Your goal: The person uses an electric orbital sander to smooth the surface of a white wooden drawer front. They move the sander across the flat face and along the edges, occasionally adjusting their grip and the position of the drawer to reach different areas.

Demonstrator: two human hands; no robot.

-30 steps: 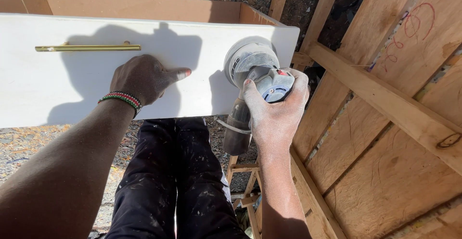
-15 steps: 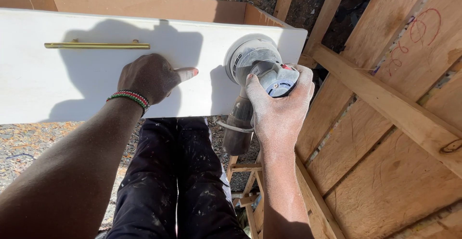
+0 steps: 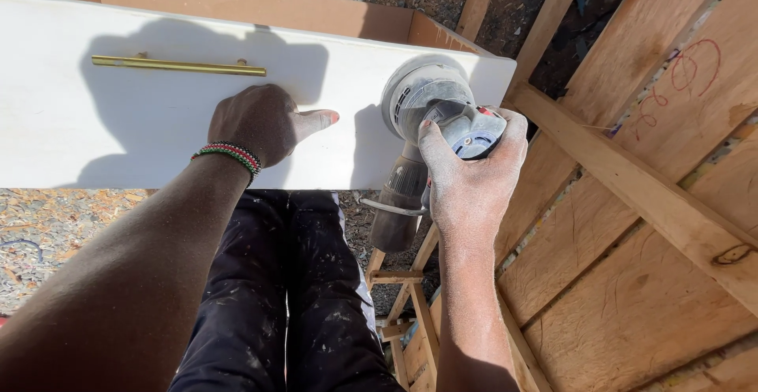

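Note:
A white drawer front [image 3: 118, 135] with a slim brass handle [image 3: 178, 65] lies flat before me. My left hand [image 3: 260, 123] presses down on the white face just below the handle, fingers curled and thumb stretched to the right; a beaded bracelet circles its wrist. My right hand [image 3: 470, 175], dusted white, grips a grey round orbital sander [image 3: 430, 96] from above. The sander's pad rests on the panel near its right end. Its dark dust port [image 3: 395, 202] hangs off the near edge.
A wooden drawer box [image 3: 237, 5] extends behind the white face. A slatted timber frame [image 3: 632, 195] runs diagonally at the right. My dark paint-flecked trousers [image 3: 276, 297] are below the panel, with gravel ground [image 3: 47, 226] at the left and a small wooden support [image 3: 403, 297] underneath.
The drawer front and both hands sit slightly lower and further right in view. The sander has crept a little toward the panel's right end. Both grips are unchanged.

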